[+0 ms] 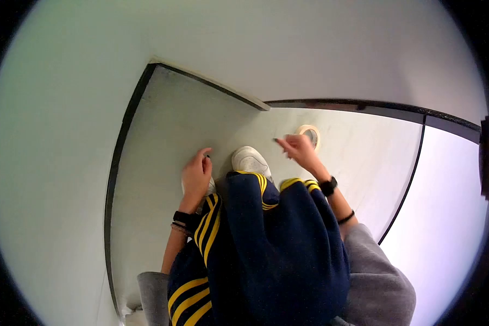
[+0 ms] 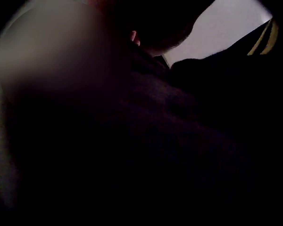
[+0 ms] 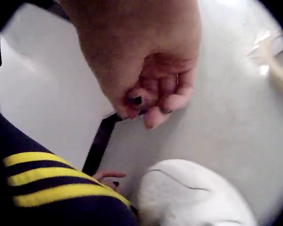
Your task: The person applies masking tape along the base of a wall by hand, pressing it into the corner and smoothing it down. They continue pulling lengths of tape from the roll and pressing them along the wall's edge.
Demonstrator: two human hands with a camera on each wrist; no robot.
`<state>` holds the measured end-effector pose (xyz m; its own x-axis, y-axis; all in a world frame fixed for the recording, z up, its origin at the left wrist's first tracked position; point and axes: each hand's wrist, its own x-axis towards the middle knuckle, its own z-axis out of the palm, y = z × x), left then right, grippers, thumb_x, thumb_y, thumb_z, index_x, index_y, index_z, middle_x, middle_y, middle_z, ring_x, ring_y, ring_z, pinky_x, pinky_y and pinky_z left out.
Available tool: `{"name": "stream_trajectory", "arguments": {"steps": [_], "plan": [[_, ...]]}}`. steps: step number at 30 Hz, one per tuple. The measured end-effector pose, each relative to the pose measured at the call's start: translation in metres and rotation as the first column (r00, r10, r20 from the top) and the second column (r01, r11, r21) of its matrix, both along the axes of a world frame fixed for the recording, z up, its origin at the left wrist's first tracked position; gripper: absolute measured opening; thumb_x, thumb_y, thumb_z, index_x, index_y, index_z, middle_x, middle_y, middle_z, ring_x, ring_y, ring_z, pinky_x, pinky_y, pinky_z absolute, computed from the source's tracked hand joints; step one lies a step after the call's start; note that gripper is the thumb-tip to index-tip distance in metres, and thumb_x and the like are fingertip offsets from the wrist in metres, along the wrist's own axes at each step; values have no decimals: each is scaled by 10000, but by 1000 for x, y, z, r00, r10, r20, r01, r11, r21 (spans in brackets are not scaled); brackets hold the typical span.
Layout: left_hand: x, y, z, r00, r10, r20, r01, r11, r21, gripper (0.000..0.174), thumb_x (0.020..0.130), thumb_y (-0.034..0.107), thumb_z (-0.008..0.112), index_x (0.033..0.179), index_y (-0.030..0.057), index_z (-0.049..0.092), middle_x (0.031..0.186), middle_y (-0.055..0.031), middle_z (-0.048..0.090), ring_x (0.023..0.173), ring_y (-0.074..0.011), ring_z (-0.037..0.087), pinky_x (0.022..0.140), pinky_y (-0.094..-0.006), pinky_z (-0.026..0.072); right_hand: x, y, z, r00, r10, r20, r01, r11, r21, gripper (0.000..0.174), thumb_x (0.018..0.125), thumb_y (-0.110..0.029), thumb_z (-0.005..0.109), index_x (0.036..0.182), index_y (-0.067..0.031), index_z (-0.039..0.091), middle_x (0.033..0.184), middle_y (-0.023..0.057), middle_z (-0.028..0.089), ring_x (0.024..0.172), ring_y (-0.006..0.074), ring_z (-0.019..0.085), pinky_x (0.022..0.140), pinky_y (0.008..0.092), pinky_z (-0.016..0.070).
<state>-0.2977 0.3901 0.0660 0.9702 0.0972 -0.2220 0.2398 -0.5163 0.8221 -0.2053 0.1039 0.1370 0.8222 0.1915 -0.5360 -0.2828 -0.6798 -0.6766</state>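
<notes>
My right hand [image 1: 301, 151] hovers just left of a cream roll of tape [image 1: 317, 142], overlapping its edge in the head view. In the right wrist view that hand [image 3: 148, 61] has its fingers loosely curled towards the palm, dark nail polish showing, and no object appears in it. The tape roll [image 3: 277, 70] lies flat on the floor at the right edge there. My left hand [image 1: 196, 173] hangs relaxed beside the left leg, over a partly covered white shoe, with nothing visible in it. Darkness fills most of the left wrist view.
A white shoe [image 1: 250, 158] stands on the pale floor [image 1: 185, 119] between the hands. Navy trousers [image 1: 293, 244] with yellow stripes cover bent knees close to both forearms. Pale walls [image 1: 309, 49] with dark skirting [image 1: 126, 130] enclose the floor ahead and at the left.
</notes>
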Motion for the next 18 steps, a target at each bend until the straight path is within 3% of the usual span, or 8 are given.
{"name": "stream_trajectory", "arguments": {"steps": [2, 5, 7, 9, 11, 12, 13, 18], "plan": [[1, 0, -1, 1000, -21, -22, 22, 999, 34, 242, 868, 144, 515, 1104, 131, 562, 658, -67, 561, 572, -226, 544, 548, -349, 444, -22, -48, -6, 915, 153, 375, -13, 937, -350, 225, 720, -234, 733, 761, -70, 585, 704, 63, 584, 678, 207, 560, 678, 349, 448], [3, -1, 4, 997, -25, -69, 26, 1000, 16, 239, 871, 147, 516, 1105, 125, 557, 687, -53, 594, 595, -205, 560, 562, -326, 451, -52, -80, -21, 740, 417, 527, 6, 780, -626, 270, 673, -184, 744, 858, -83, 575, 857, 92, 572, 882, 262, 527, 842, 417, 374], [8, 3, 8, 996, -46, -79, 35, 991, -128, 237, 873, 140, 521, 1105, 101, 552, 743, -54, 613, 640, -181, 571, 600, -308, 457, -54, -90, -30, 771, 460, 441, -94, 766, -636, 315, 672, -163, 732, 926, -84, 563, 966, 112, 562, 1033, 294, 472, 920, 445, 313], [14, 2, 13, 995, -49, -89, 24, 963, -267, 237, 875, 133, 525, 1104, 78, 547, 798, -55, 632, 685, -156, 581, 639, -291, 462, -50, -87, -41, 710, 501, 495, -201, 818, -539, 325, 696, -146, 714, 973, -84, 557, 979, 110, 571, 1063, 315, 467, 931, 424, 334], [19, 3, 23, 994, -97, -51, 77, 951, -298, 267, 879, 145, 530, 1135, 70, 535, 912, -73, 638, 812, -170, 590, 681, -297, 468, -45, -63, -25, 826, 281, 488, -132, 939, -318, 262, 773, -165, 661, 988, -63, 550, 978, 85, 591, 1044, 263, 508, 904, 377, 382], [21, 1, 35, 994, -87, -63, 64, 953, -295, 267, 879, 145, 530, 1135, 70, 535, 912, -73, 638, 812, -170, 590, 681, -297, 468, -36, -43, 3, 985, 47, 164, -72, 986, 151, 246, 810, -173, 621, 1004, -42, 544, 982, 86, 592, 1023, 236, 524, 870, 355, 405], [25, -3, 51, 994, -106, 35, 112, 960, -256, 274, 878, 154, 534, 1138, 67, 530, 952, -103, 627, 875, -179, 589, 733, -302, 462, -31, -29, 20, 965, -35, -261, 172, 834, 525, 239, 847, -181, 581, 1020, -21, 539, 986, 86, 593, 1001, 209, 540, 837, 334, 428], [29, -12, 65, 881, -157, 447, 278, 936, -218, 350, 919, 279, 497, 1197, 68, 513, 1099, -104, 589, 943, -201, 548, 774, -279, 447, -8, 41, 33, 894, 348, -281, -12, 646, 763, 406, 820, -244, 567, 1104, 40, 508, 955, 75, 560, 858, 131, 527, 798, 257, 418]]}}
